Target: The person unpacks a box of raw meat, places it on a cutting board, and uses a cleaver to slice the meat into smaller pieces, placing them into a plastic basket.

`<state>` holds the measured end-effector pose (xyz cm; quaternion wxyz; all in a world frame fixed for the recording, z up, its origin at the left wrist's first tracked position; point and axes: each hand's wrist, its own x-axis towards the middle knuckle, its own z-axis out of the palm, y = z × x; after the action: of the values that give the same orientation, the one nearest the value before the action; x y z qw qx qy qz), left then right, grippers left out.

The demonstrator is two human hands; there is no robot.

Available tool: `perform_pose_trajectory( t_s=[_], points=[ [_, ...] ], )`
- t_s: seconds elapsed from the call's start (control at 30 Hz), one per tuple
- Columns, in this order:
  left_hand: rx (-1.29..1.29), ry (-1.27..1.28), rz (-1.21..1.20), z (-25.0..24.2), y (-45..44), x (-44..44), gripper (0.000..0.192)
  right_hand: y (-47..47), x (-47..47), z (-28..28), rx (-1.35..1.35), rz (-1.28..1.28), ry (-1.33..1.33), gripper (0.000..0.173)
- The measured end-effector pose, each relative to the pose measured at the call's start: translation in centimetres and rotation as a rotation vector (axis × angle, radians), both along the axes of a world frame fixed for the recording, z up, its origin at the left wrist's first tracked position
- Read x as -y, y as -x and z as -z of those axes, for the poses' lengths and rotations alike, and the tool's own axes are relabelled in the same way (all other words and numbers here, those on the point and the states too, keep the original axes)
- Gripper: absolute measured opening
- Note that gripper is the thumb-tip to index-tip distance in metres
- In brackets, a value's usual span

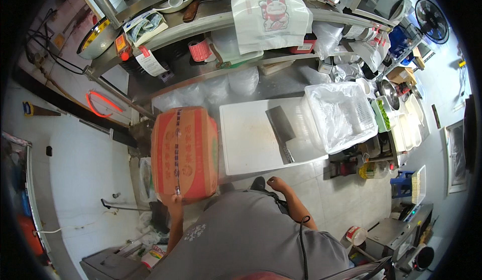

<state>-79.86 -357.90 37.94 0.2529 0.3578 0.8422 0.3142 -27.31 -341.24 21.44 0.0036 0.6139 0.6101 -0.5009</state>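
Note:
A large orange-brown cardboard box [185, 154] stands at the left end of the counter, a strip of printed packing tape [177, 140] running down its middle. My left hand [174, 202] is at its near edge, fingers pinched on the tape's shiny, crumpled lower end. In front of my waist hangs my right hand [276, 184], its fingers curled with nothing visible in them. Right of the box lies a white cutting board [246, 137], and on it a cleaver [280, 124] whose handle points towards me.
A white plastic basket [340, 116] lined with a clear bag stands at the board's right end. Stacked clear plastic containers [243, 80] sit behind the board. A steel shelf [211, 22] overhangs the back, with a white plastic bag [271, 20] hanging from it.

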Motion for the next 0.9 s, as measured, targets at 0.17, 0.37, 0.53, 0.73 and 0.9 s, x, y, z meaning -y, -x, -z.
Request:
perform_pose_trajectory(
  t_s=[0.17, 0.37, 0.53, 0.73, 0.9],
  points=[
    [-0.100, 0.011, 0.066, -0.7, -0.4, -0.7, 0.034, 3.0, 0.1, -1.6, -0.124, -0.014, 0.030, 0.042],
    [-0.051, 0.038, 0.099, 1.9, 0.8, -1.0, 0.027, 4.1, -10.8, -9.8, -0.609, 0.349, 0.168, 0.038],
    [0.063, 0.457, 0.230, 6.7, 6.9, -2.3, 0.022, 3.8, -27.8, -15.6, -0.716, 0.629, -0.023, 0.027],
    [-0.367, 0.357, 0.684, 4.8, 7.9, -1.4, 0.034, 4.5, -49.8, -13.3, -0.597, 0.951, -0.111, 0.043],
    [-0.083, 0.485, 0.287, 1.3, 1.2, -6.7, 0.034, 5.3, -61.0, -7.2, -0.267, 0.993, -0.302, 0.052]
  ],
)
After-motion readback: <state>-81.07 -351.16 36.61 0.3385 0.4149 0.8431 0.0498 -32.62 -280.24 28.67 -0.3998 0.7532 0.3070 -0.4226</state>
